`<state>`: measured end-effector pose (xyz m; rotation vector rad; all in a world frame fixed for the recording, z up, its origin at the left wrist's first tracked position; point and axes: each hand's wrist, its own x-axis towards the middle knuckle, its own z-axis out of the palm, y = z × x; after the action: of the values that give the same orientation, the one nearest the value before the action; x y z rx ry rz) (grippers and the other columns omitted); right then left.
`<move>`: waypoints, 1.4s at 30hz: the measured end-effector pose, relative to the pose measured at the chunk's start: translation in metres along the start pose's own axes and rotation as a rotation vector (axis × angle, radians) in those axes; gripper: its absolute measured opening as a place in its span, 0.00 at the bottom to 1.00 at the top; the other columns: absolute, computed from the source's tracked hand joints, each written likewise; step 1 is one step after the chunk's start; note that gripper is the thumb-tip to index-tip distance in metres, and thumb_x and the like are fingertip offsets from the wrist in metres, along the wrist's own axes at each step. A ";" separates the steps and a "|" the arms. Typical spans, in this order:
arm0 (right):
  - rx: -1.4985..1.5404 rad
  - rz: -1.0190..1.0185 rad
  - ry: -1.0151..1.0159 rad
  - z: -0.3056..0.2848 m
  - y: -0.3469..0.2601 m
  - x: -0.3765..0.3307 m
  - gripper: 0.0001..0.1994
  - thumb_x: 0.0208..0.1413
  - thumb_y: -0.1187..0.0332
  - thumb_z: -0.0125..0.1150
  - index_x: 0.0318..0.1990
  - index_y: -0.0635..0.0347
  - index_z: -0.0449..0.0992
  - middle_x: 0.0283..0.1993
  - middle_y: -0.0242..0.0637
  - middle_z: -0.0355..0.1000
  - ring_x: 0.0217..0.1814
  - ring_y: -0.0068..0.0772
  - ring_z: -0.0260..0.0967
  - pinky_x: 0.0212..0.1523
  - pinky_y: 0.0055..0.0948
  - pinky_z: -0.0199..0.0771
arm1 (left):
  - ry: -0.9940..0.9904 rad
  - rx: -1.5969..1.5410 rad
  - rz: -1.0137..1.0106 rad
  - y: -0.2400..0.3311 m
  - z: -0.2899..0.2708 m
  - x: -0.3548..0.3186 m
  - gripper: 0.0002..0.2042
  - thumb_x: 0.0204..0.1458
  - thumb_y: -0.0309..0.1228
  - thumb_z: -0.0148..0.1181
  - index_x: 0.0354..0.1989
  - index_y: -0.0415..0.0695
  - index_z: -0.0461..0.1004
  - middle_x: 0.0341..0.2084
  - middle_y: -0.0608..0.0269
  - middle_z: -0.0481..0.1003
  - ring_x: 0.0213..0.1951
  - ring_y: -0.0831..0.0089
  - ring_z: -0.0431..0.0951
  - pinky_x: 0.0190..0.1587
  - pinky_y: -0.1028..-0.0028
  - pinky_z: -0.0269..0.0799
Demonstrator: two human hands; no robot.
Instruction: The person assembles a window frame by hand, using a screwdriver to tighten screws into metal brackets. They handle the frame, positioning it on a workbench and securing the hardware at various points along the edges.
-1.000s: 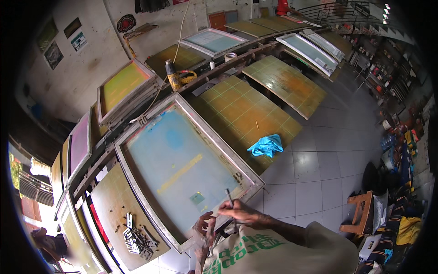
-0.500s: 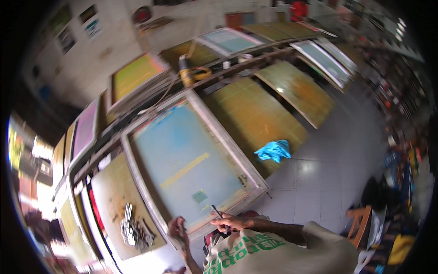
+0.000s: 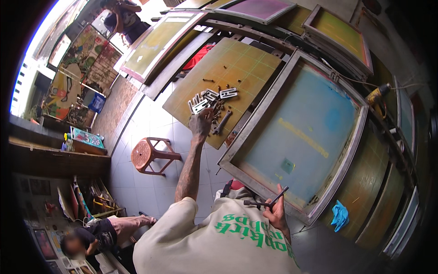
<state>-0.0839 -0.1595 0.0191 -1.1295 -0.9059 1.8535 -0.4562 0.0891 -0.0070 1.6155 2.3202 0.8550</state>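
My left hand point(image 3: 200, 123) is stretched out over the near edge of a yellowish board point(image 3: 246, 59), its fingers curled beside a pile of slotted metal brackets point(image 3: 209, 95). Its fingertips are partly hidden, so I cannot make out what they hold. Small bolts and nuts point(image 3: 219, 108) lie around the brackets, and a grey spanner point(image 3: 223, 121) rests close to my hand. Near my shirt front, my right hand point(image 3: 276, 213) is closed around a dark T-handle wrench point(image 3: 278, 195), whose thin bar sticks out to the left.
A large framed printing screen point(image 3: 296, 132) lies to the right of the board. A brown plastic stool point(image 3: 155, 155) stands on the tiled floor. A blue cloth point(image 3: 340, 215) hangs at the right. One person point(image 3: 125, 20) stands at the far left; another point(image 3: 98, 235) is at lower left.
The view has swung left, bringing the board with brackets to the middle. My left hand has reached out to the bracket pile. My right hand still holds the wrench.
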 end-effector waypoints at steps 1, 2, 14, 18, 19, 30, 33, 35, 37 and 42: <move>-0.023 0.023 0.015 -0.001 -0.009 0.001 0.54 0.45 0.85 0.55 0.76 0.56 0.27 0.37 0.29 0.62 0.35 0.18 0.59 0.38 0.21 0.64 | 0.025 0.020 0.047 -0.005 0.009 0.004 0.13 0.55 0.43 0.64 0.43 0.52 0.84 0.37 0.60 0.83 0.37 0.61 0.84 0.40 0.64 0.77; -0.044 0.045 0.027 -0.001 -0.017 0.002 0.54 0.44 0.85 0.55 0.76 0.56 0.27 0.36 0.29 0.62 0.34 0.17 0.59 0.38 0.20 0.64 | 0.052 0.043 0.093 -0.012 0.019 0.007 0.13 0.54 0.43 0.64 0.44 0.52 0.83 0.37 0.60 0.83 0.37 0.60 0.84 0.40 0.64 0.77; -0.495 0.034 0.397 -0.060 -0.109 0.055 0.29 0.67 0.60 0.57 0.72 0.50 0.54 0.22 0.22 0.58 0.21 0.14 0.54 0.21 0.18 0.53 | 0.141 -0.251 0.410 0.192 0.073 0.067 0.09 0.56 0.41 0.63 0.39 0.51 0.81 0.37 0.59 0.80 0.42 0.58 0.78 0.43 0.61 0.73; -0.771 0.069 0.431 -0.108 -0.206 0.096 0.17 0.69 0.55 0.52 0.39 0.62 0.76 0.22 0.23 0.58 0.26 0.17 0.56 0.27 0.25 0.57 | 0.094 -0.340 0.723 0.277 0.124 0.120 0.11 0.55 0.39 0.63 0.44 0.52 0.80 0.41 0.61 0.80 0.44 0.58 0.78 0.47 0.61 0.72; -0.759 0.033 0.466 -0.125 -0.222 0.106 0.17 0.69 0.56 0.53 0.36 0.61 0.76 0.22 0.22 0.57 0.26 0.16 0.56 0.27 0.24 0.57 | -0.008 -0.387 0.806 0.293 0.150 0.138 0.12 0.54 0.38 0.63 0.47 0.53 0.79 0.44 0.62 0.80 0.46 0.57 0.77 0.50 0.63 0.71; -1.322 -0.283 0.711 -0.273 -0.390 0.279 0.21 0.63 0.54 0.58 0.34 0.69 0.76 0.28 0.52 0.74 0.30 0.48 0.73 0.38 0.45 0.70 | -0.417 -0.231 1.093 0.458 0.361 0.188 0.29 0.53 0.60 0.58 0.55 0.53 0.76 0.59 0.62 0.72 0.66 0.60 0.63 0.67 0.60 0.56; -1.460 -0.192 0.573 -0.283 -0.416 0.361 0.21 0.62 0.55 0.58 0.33 0.69 0.78 0.32 0.58 0.76 0.37 0.57 0.75 0.40 0.47 0.71 | -0.127 -0.213 1.007 0.435 0.406 0.187 0.41 0.46 0.75 0.50 0.56 0.53 0.74 0.56 0.64 0.73 0.63 0.60 0.65 0.63 0.57 0.57; -1.521 -0.139 0.622 -0.323 -0.408 0.385 0.21 0.60 0.55 0.58 0.32 0.70 0.78 0.34 0.60 0.77 0.41 0.60 0.75 0.43 0.48 0.72 | -0.397 -0.194 1.022 0.460 0.383 0.168 0.41 0.44 0.76 0.50 0.55 0.54 0.75 0.55 0.66 0.74 0.62 0.61 0.66 0.61 0.58 0.58; -1.545 -0.056 0.657 -0.328 -0.409 0.416 0.24 0.58 0.52 0.60 0.32 0.73 0.79 0.37 0.61 0.77 0.45 0.62 0.76 0.48 0.47 0.74 | -0.314 -0.224 1.010 0.459 0.374 0.173 0.41 0.42 0.77 0.50 0.54 0.57 0.76 0.53 0.68 0.76 0.61 0.62 0.67 0.58 0.59 0.60; -1.589 0.131 0.525 -0.320 -0.409 0.452 0.23 0.60 0.53 0.58 0.40 0.71 0.79 0.38 0.61 0.77 0.49 0.60 0.76 0.51 0.45 0.74 | -0.358 -0.158 0.919 0.454 0.388 0.179 0.37 0.43 0.75 0.52 0.52 0.60 0.77 0.53 0.69 0.77 0.64 0.57 0.65 0.60 0.56 0.57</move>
<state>0.1695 0.4773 0.0887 -2.4007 -2.0134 0.4899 0.0152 0.4955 -0.0430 2.5116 1.1866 0.7553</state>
